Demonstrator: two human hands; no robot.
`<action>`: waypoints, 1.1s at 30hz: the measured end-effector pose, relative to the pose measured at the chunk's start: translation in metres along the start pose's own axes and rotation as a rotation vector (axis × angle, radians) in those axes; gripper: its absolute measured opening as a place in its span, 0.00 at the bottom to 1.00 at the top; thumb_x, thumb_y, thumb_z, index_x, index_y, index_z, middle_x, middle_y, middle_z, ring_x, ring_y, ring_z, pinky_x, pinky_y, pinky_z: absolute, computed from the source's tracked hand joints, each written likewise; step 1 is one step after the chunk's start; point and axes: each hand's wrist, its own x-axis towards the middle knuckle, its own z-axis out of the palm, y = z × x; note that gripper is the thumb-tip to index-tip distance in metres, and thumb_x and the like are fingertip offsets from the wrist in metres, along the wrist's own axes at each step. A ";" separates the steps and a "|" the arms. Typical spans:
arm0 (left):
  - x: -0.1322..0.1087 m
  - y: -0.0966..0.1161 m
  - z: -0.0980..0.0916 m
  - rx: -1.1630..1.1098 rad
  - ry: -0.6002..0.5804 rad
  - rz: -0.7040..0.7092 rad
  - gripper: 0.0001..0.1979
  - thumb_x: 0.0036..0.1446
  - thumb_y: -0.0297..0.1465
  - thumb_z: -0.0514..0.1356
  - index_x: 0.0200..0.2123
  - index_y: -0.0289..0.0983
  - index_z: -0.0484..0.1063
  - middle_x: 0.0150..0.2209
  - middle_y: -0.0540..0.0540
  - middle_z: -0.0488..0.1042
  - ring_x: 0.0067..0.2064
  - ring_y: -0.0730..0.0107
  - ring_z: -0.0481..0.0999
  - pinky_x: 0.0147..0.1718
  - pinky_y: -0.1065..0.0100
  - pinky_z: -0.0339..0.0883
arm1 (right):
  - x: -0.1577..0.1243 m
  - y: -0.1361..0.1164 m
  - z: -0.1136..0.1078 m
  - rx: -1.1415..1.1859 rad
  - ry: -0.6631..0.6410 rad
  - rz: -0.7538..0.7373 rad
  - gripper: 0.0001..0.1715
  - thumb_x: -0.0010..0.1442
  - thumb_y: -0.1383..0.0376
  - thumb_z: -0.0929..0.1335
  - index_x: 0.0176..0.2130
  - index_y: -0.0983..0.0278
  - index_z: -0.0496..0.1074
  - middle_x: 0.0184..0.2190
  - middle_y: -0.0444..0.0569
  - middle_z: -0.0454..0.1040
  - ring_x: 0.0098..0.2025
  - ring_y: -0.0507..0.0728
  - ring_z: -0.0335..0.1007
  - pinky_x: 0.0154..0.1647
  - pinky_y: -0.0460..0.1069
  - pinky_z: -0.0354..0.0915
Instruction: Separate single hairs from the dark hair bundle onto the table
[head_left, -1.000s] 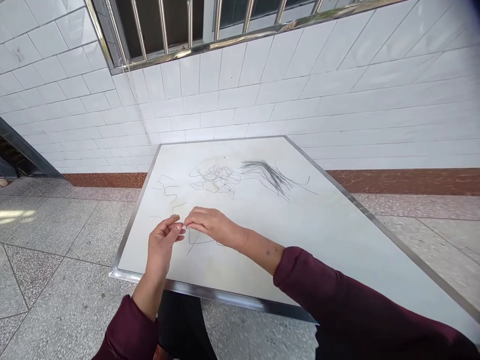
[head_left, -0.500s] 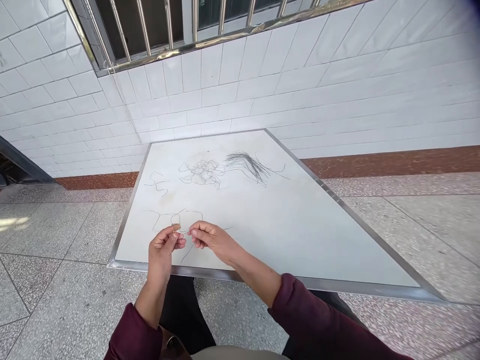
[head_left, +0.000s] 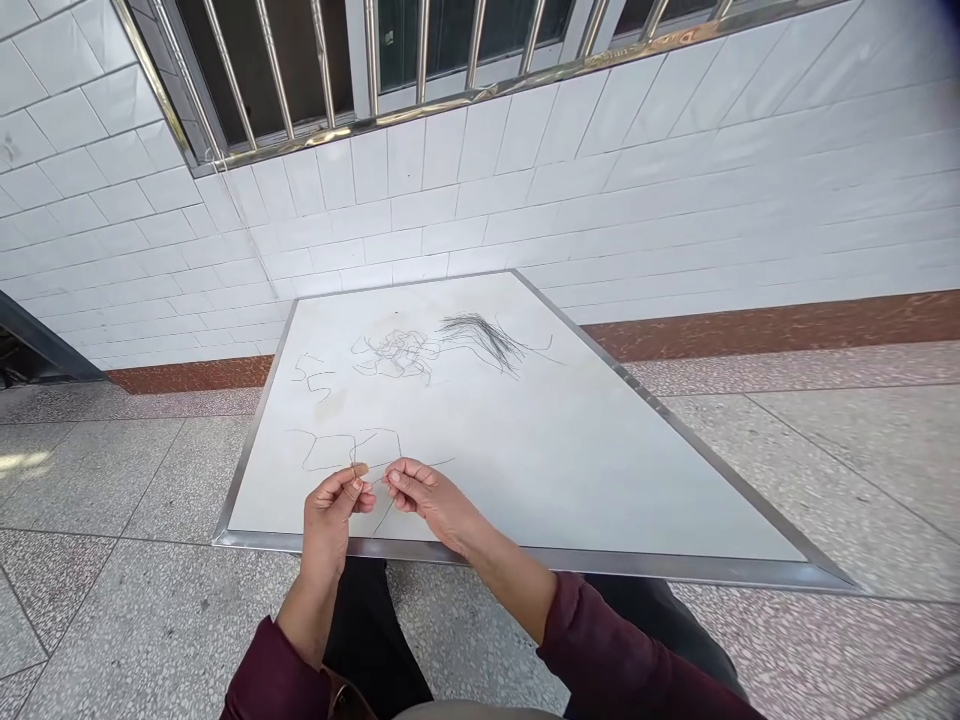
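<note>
My left hand (head_left: 334, 510) and my right hand (head_left: 424, 497) meet over the near edge of a white table (head_left: 570, 470), both pinched on a thin dark wire (head_left: 352, 447) that is bent into angular loops just beyond my fingers. One end of it hangs down between my hands. Farther back lie a tangled clump of wire (head_left: 395, 353), a bundle of straight dark strands (head_left: 484, 337), and two short zigzag pieces (head_left: 313, 374) at the left.
The table has a metal rim (head_left: 600, 563) and stands against a white tiled wall (head_left: 600, 200) under a barred window (head_left: 360, 50). Speckled stone floor (head_left: 112, 500) lies all round. My legs are under the near edge.
The view shifted as my head moved; my hands drew back toward the near edge of the table. The bent wire now shows more angular loops spread left of my fingers.
</note>
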 end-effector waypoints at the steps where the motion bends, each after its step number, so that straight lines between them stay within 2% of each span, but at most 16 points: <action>1: 0.000 0.000 0.000 0.005 0.001 -0.004 0.18 0.50 0.37 0.68 0.43 0.33 0.79 0.30 0.45 0.79 0.30 0.71 0.76 0.34 0.65 0.72 | 0.001 0.000 0.000 -0.060 0.006 -0.029 0.18 0.53 0.51 0.72 0.32 0.63 0.72 0.26 0.42 0.69 0.26 0.49 0.62 0.30 0.46 0.59; 4: 0.001 0.000 0.001 0.014 0.017 -0.002 0.18 0.49 0.38 0.68 0.42 0.33 0.79 0.29 0.46 0.78 0.29 0.71 0.76 0.33 0.66 0.72 | 0.004 0.000 0.000 -0.203 0.053 -0.107 0.16 0.55 0.52 0.69 0.32 0.62 0.71 0.26 0.42 0.69 0.26 0.50 0.64 0.30 0.47 0.60; 8: 0.001 0.000 0.004 0.029 0.050 0.029 0.18 0.49 0.38 0.67 0.41 0.33 0.79 0.28 0.47 0.78 0.29 0.71 0.76 0.33 0.66 0.72 | 0.008 0.005 0.001 -0.273 0.118 -0.166 0.13 0.56 0.54 0.67 0.32 0.61 0.70 0.26 0.42 0.69 0.26 0.51 0.65 0.29 0.48 0.62; 14: 0.014 -0.007 -0.001 0.079 0.050 0.027 0.19 0.49 0.39 0.67 0.42 0.33 0.79 0.28 0.47 0.77 0.28 0.71 0.75 0.32 0.65 0.72 | 0.014 0.010 -0.003 -0.305 0.064 -0.128 0.14 0.56 0.53 0.67 0.33 0.61 0.70 0.25 0.41 0.70 0.26 0.51 0.68 0.29 0.48 0.65; 18: 0.037 -0.005 -0.003 0.168 0.032 0.067 0.22 0.51 0.41 0.65 0.46 0.33 0.77 0.30 0.47 0.76 0.31 0.70 0.76 0.34 0.65 0.73 | 0.037 0.001 -0.009 -0.374 0.071 -0.147 0.12 0.55 0.55 0.68 0.35 0.61 0.72 0.26 0.41 0.71 0.27 0.51 0.70 0.30 0.48 0.67; 21: 0.048 0.002 -0.008 0.256 0.099 0.131 0.25 0.53 0.42 0.63 0.51 0.34 0.74 0.34 0.45 0.76 0.34 0.68 0.77 0.32 0.67 0.73 | 0.070 -0.012 -0.014 -0.409 0.152 -0.142 0.09 0.56 0.59 0.68 0.34 0.62 0.72 0.26 0.42 0.71 0.27 0.51 0.71 0.31 0.47 0.69; 25: 0.040 0.003 -0.032 0.400 0.226 0.241 0.20 0.58 0.42 0.58 0.50 0.38 0.74 0.45 0.41 0.75 0.38 0.68 0.77 0.31 0.69 0.72 | 0.124 -0.025 -0.022 -0.429 0.241 -0.106 0.03 0.57 0.64 0.68 0.33 0.62 0.71 0.28 0.43 0.72 0.29 0.50 0.72 0.32 0.46 0.72; 29: 0.023 -0.014 -0.073 0.511 0.423 0.319 0.19 0.60 0.43 0.56 0.48 0.38 0.75 0.43 0.41 0.76 0.40 0.65 0.76 0.33 0.67 0.71 | 0.175 -0.021 -0.027 -0.462 0.262 -0.013 0.05 0.59 0.68 0.68 0.30 0.64 0.70 0.26 0.44 0.72 0.28 0.50 0.71 0.31 0.46 0.73; 31: 0.019 -0.025 -0.092 0.531 0.498 0.316 0.19 0.60 0.43 0.56 0.47 0.38 0.75 0.43 0.41 0.76 0.42 0.63 0.76 0.35 0.66 0.72 | 0.195 -0.015 -0.029 -0.484 0.268 0.036 0.05 0.62 0.66 0.68 0.34 0.65 0.71 0.30 0.46 0.74 0.30 0.50 0.72 0.34 0.47 0.73; 33: 0.019 -0.035 -0.106 0.541 0.540 0.301 0.20 0.59 0.43 0.56 0.46 0.37 0.75 0.44 0.40 0.76 0.43 0.61 0.76 0.35 0.65 0.72 | 0.211 -0.011 -0.030 -0.505 0.265 0.074 0.09 0.64 0.63 0.67 0.42 0.66 0.72 0.39 0.49 0.75 0.37 0.53 0.73 0.39 0.50 0.73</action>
